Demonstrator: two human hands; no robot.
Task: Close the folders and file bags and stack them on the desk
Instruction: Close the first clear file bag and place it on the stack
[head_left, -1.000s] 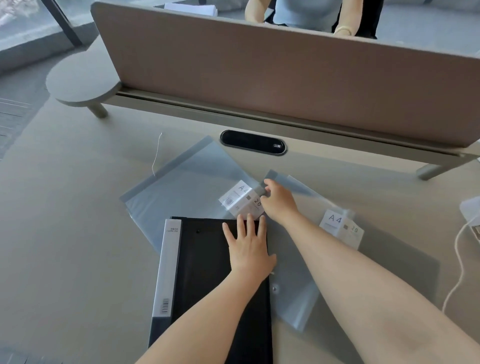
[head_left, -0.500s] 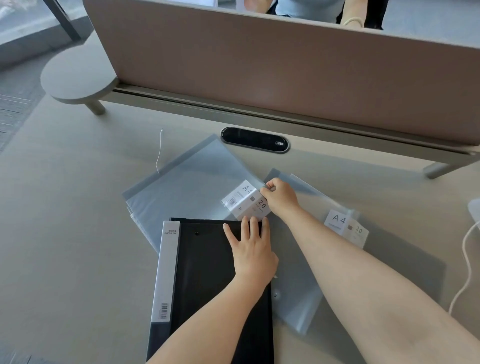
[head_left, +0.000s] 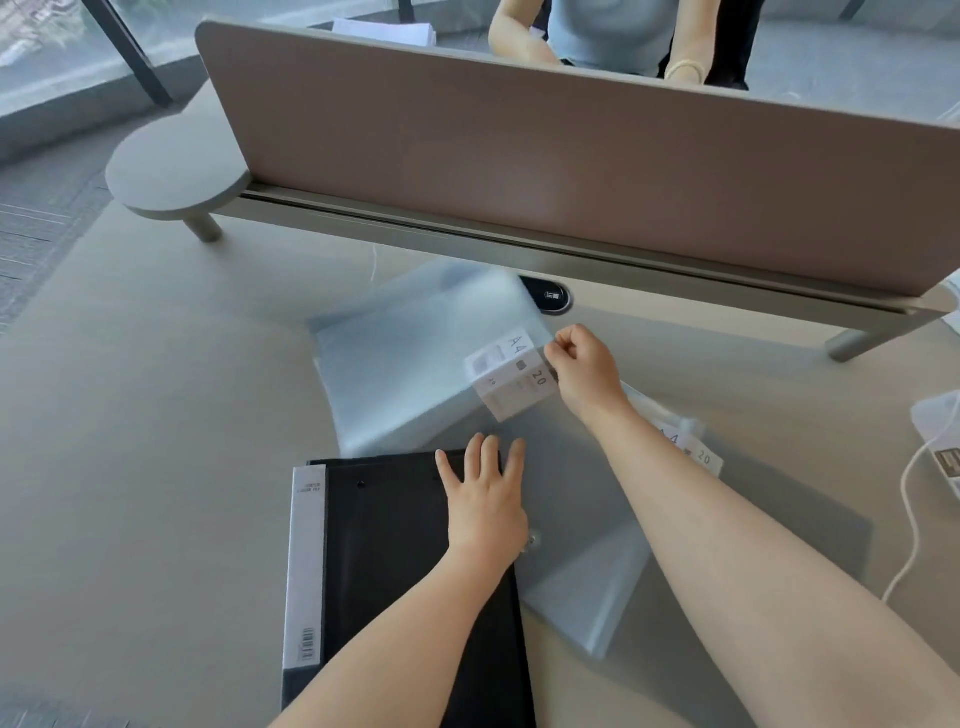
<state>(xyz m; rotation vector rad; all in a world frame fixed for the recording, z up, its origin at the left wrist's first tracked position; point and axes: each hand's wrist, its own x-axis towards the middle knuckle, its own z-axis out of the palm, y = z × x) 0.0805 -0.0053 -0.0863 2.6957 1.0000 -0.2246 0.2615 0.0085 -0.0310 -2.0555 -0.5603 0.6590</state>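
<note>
Right hand (head_left: 584, 371) pinches the light, floppy, slippery clear folder (head_left: 415, 364) by its three-o'clock edge; left hand (head_left: 485, 499) lies flat, grasping nothing, on the stiff black folder (head_left: 395, 545).

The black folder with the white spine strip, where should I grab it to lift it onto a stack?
Probably by the long right edge of the black folder with the white spine strip, coming from the right: it lies flat and closed, the left hand already rests near that edge, and that edge overhangs the translucent file bag, giving fingers room underneath.
</note>
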